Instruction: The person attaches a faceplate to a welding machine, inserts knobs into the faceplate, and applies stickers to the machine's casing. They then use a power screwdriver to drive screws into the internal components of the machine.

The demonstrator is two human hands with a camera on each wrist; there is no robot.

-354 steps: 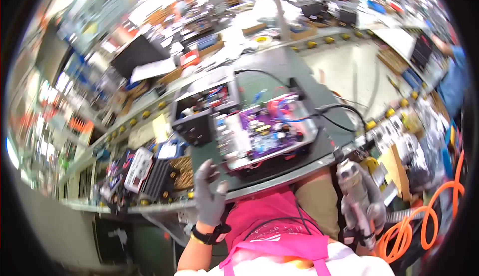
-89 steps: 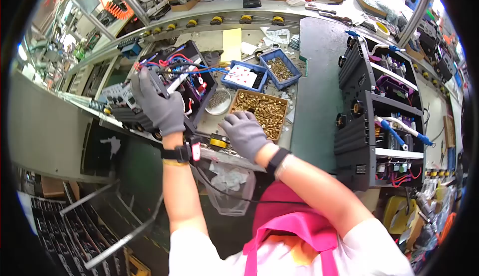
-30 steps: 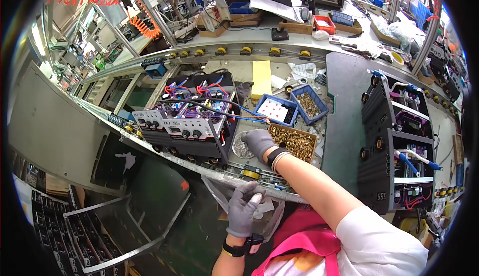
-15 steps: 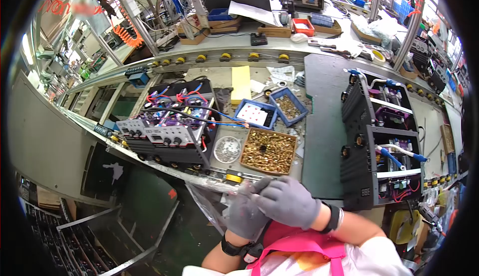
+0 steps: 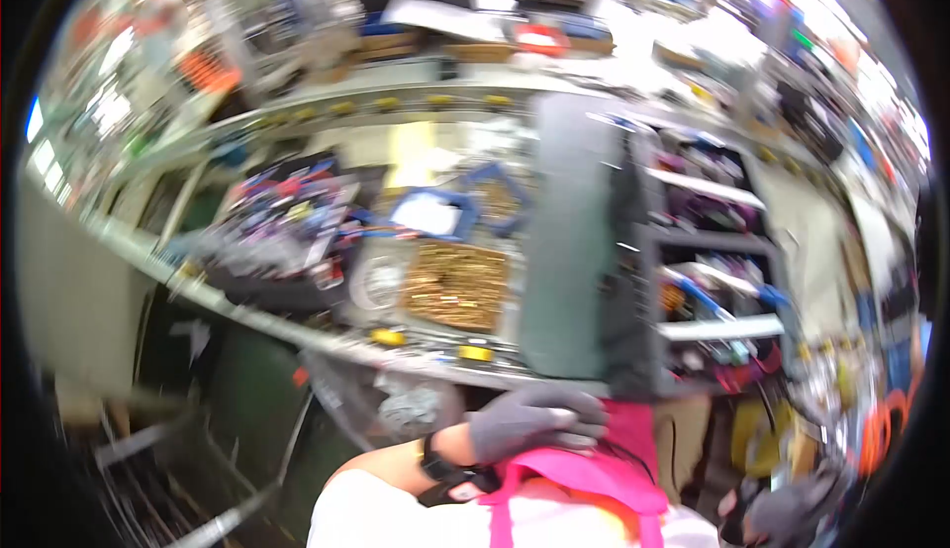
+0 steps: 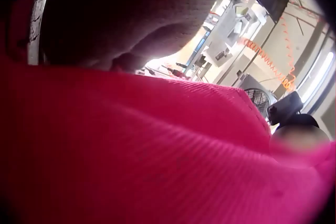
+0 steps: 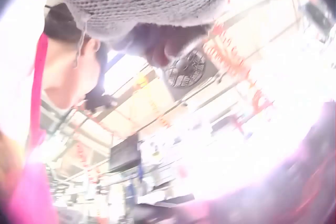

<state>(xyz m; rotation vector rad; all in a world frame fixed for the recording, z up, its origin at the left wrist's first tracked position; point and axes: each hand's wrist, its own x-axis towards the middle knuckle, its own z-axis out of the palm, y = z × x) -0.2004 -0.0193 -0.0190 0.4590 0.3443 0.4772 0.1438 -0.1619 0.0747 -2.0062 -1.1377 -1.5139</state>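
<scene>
My left hand (image 5: 534, 419), in a grey glove, lies across the front of the pink apron (image 5: 604, 484) with its fingers pointing right. Its palm side is hidden, so I cannot tell what it holds. Pink cloth (image 6: 157, 140) fills the lower left wrist view, under the dark hand. Down at the lower right my gloved right hand (image 5: 797, 508) reaches out beside the bench, blurred. The right wrist view has the knit glove (image 7: 152, 3) at its top, with fingers bent into shadow. On the bench stand a box of brass parts (image 5: 455, 286) and a round dish (image 5: 378, 281).
Open electronic units (image 5: 287, 216) stand at the left of the bench. Two black-cased units (image 5: 708, 251) stand right of the green mat (image 5: 564, 251). Blue trays (image 5: 495, 197) sit behind the brass parts. An orange hose (image 5: 881, 429) hangs at far right.
The right hand went from the round dish to meet the left hand, then away to the lower right. The left hand stays near the apron. The head view has shifted and blurred.
</scene>
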